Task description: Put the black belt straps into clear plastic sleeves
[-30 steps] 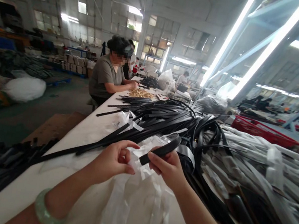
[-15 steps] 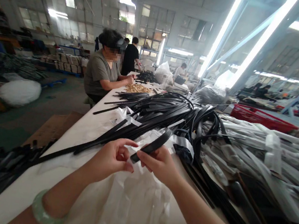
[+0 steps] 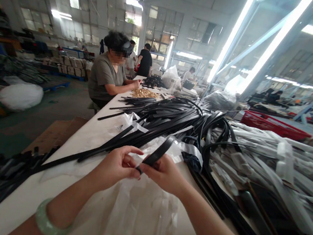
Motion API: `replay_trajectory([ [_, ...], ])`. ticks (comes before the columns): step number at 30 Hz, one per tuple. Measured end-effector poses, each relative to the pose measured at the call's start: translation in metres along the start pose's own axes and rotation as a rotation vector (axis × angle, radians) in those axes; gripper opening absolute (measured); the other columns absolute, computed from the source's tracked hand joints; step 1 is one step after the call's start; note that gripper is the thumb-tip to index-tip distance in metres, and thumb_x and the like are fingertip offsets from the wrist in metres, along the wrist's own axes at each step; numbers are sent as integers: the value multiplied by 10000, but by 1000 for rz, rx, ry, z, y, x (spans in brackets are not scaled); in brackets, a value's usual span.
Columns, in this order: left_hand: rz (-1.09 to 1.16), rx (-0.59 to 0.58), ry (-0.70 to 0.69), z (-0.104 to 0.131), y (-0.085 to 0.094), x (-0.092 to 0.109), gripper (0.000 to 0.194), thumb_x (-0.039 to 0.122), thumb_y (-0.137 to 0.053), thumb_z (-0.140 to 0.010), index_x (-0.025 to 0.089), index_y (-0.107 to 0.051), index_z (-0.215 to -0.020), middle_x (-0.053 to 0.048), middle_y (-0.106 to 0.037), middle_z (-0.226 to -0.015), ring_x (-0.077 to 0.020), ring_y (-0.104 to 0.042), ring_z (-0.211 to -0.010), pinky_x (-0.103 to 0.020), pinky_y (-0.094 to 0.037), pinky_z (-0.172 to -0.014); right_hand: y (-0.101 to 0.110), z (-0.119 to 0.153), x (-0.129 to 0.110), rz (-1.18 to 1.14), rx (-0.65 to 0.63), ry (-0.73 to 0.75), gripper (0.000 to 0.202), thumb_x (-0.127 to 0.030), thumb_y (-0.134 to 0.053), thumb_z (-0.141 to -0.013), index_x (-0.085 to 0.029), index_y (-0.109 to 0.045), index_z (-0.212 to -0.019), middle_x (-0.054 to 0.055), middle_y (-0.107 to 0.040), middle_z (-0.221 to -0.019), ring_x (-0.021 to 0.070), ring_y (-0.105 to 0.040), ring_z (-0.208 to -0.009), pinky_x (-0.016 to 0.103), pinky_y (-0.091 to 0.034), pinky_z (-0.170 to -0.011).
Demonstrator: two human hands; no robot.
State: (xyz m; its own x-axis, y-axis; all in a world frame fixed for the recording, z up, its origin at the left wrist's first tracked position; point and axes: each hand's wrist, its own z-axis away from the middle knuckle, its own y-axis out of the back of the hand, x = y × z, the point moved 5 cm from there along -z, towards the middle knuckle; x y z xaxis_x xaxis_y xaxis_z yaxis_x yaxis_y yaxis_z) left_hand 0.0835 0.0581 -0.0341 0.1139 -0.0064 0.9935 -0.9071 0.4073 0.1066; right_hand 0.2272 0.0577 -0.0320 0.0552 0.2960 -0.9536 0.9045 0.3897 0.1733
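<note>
A black leather-like strap [image 3: 159,151] rises in a curve from between my hands, its lower end towards me. My right hand [image 3: 166,172] pinches it near that end, thumb on top. At the end itself, my left hand [image 3: 118,163] has its thumb and curled fingers closed on the tip, while the index finger stretches over it. Just beyond lies a heap of similar black straps [image 3: 171,116], with pieces of white wrapping [image 3: 147,147] among them. Under my hands, thin translucent sheets [image 3: 142,209] cover part of the white table [image 3: 83,134].
To the right are bundles wrapped in white [image 3: 260,148] and a red crate [image 3: 273,124]. Gold-coloured metal pieces [image 3: 145,93] lie in a pile by a seated co-worker [image 3: 108,73] across the table's left edge. More dark strips [image 3: 2,184] are stacked low at left.
The strap's end has shifted left into my left fingers, and the strap stands a little steeper. My right hand has moved slightly left. People in the background have shifted.
</note>
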Motion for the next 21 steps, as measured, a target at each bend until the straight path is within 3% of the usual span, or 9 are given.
replay_trajectory([
  [2, 12, -17, 9, 1, -2, -1, 592, 149, -775, -621, 148, -537, -1162, 9, -663, -703, -187, -674, -706, -279, -485, -662, 6, -4, 0, -170, 78, -59, 326, -463, -678, -773, -140, -661, -813, -53, -428, -534, 58, -344, -463, 190, -230, -409],
  [5, 47, -61, 38, 1, -5, -2, 653, 154, -786, -618, 149, -502, -1205, 27, -646, -646, -194, -678, -672, -268, -477, -630, 20, -7, 2, -422, 325, -122, 409, -543, -604, -805, -138, -657, -808, -90, -303, -461, 42, -224, -392, 188, -131, -366],
  [7, 78, -68, 63, 1, -5, -2, 690, 175, -789, -626, 145, -469, -1236, 14, -657, -644, -210, -685, -664, -262, -473, -598, 21, -6, 3, -407, 420, -100, 417, -544, -598, -809, -134, -647, -755, -93, -290, -436, 40, -226, -379, 186, -133, -365],
  [9, 121, -59, 84, 1, -5, -3, 722, 210, -796, -633, 148, -439, -1258, -5, -674, -661, -234, -693, -675, -265, -479, -572, 11, -4, 3, -280, 386, -66, 414, -535, -590, -821, -132, -658, -755, -82, -319, -431, 47, -282, -383, 184, -169, -371],
  [12, 211, -31, 117, 2, -4, -4, 763, 253, -814, -626, 160, -411, -1267, -7, -680, -674, -243, -699, -682, -261, -495, -551, -15, -2, 2, -151, 188, -1, 426, -526, -556, -848, -134, -662, -719, -51, -397, -481, 59, -366, -434, 184, -255, -408],
  [14, 235, -20, 145, 3, -4, -5, 791, 267, -831, -606, 158, -408, -1265, -1, -672, -665, -239, -698, -672, -247, -493, -535, -20, -2, 2, -172, 115, -6, 415, -515, -578, -837, -132, -662, -703, -43, -415, -517, 56, -371, -462, 183, -271, -429],
  [19, 174, -26, 232, 6, -6, -3, 870, 276, -841, -592, 143, -376, -1315, -6, -668, -633, -280, -706, -705, -283, -518, -547, 16, -9, 9, -529, 397, -140, 419, -527, -589, -810, -118, -681, -799, -102, -246, -447, 41, -155, -389, 200, -97, -375],
  [21, 177, -10, 222, 5, -5, -2, 887, 277, -839, -598, 144, -367, -1337, -9, -671, -633, -270, -706, -701, -275, -515, -549, 16, -8, 6, -465, 411, -111, 426, -526, -570, -823, -116, -675, -773, -94, -281, -427, 43, -181, -381, 209, -107, -380],
])
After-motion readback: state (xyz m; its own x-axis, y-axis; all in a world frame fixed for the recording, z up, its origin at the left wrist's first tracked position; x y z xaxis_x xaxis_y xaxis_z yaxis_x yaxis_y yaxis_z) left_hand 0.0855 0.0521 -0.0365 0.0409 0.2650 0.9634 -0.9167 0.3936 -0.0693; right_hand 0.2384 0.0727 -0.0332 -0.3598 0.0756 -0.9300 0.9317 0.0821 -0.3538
